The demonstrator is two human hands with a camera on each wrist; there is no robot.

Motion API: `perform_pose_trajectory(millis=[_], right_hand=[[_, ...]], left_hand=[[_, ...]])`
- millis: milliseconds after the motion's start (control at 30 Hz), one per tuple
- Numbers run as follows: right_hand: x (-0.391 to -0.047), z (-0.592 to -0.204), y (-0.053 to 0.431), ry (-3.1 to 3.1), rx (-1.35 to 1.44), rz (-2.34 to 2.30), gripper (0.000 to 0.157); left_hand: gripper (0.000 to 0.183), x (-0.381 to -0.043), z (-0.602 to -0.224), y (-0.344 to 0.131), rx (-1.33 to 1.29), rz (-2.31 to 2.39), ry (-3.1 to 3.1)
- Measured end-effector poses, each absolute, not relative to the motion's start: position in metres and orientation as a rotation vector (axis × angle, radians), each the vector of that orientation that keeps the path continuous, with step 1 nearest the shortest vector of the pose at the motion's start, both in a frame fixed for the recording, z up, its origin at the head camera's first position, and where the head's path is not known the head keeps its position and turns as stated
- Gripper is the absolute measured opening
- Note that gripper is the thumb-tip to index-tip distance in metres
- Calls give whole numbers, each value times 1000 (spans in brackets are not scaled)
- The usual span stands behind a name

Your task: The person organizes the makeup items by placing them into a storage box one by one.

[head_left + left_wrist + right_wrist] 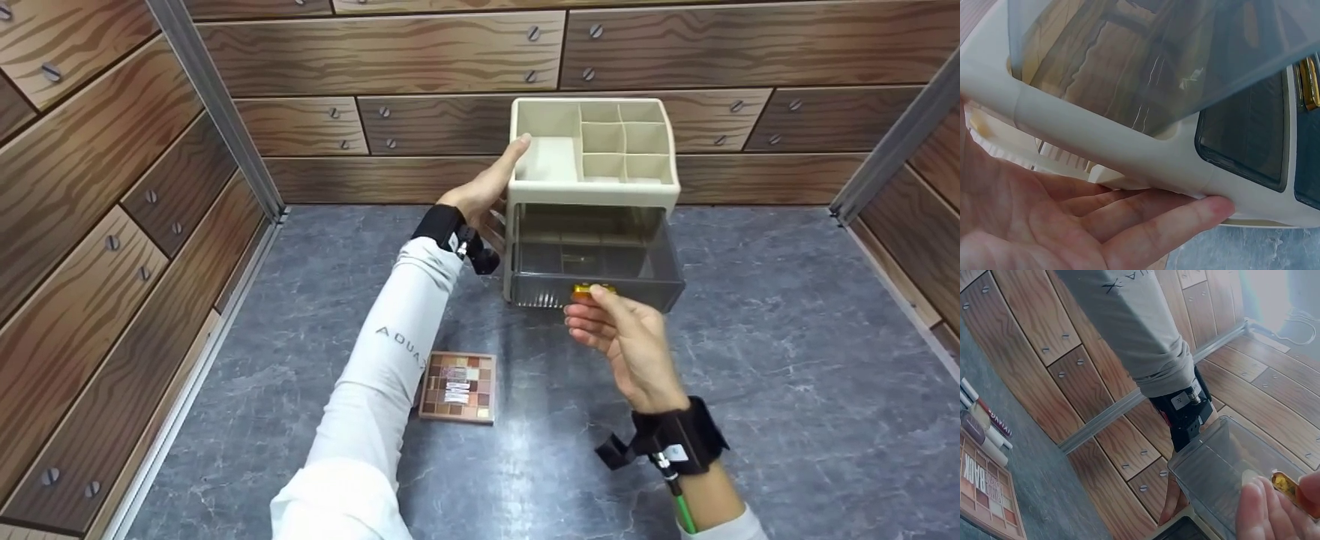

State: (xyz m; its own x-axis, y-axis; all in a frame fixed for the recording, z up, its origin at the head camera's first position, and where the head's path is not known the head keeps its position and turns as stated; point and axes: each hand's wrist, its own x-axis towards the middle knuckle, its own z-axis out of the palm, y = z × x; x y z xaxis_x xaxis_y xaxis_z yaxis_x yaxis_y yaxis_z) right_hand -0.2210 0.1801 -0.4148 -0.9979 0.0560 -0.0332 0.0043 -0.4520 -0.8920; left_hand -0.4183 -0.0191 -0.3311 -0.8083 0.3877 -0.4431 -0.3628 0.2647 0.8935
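A cream cosmetics organizer point(592, 193) with a divided top stands near the back wall. Its clear grey drawer point(540, 289) is pulled out at the front. At the organizer's left side, my left hand point(484, 187) holds it, thumb over the top rim; the left wrist view shows the fingers point(1145, 219) along the cream edge. My right hand point(634, 341) pinches the drawer's gold handle point(581, 289) between thumb and fingers. In the right wrist view the handle point(1292, 490) shows between the fingertips. No items are visible in the drawer; its far inside is partly shaded.
An eyeshadow palette point(458, 387) lies on the grey marbled surface, right of my left forearm. Beside it, in the right wrist view, are a dark red tube point(995, 419) and several small bottles point(979, 436), hidden in the head view. Wood-patterned walls point(450, 60) enclose the back and sides.
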Motion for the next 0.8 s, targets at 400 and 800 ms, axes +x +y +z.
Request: perform_pose_trajectory(millis=[400, 800], right_hand=[[-218, -420, 181, -1618, -88, 2673, 21], [-220, -420, 179, -1591, -79, 2689, 21]], left_hand=[[106, -415, -335, -19, 12, 1602, 1952], [108, -400, -330, -37, 117, 1552, 2037]])
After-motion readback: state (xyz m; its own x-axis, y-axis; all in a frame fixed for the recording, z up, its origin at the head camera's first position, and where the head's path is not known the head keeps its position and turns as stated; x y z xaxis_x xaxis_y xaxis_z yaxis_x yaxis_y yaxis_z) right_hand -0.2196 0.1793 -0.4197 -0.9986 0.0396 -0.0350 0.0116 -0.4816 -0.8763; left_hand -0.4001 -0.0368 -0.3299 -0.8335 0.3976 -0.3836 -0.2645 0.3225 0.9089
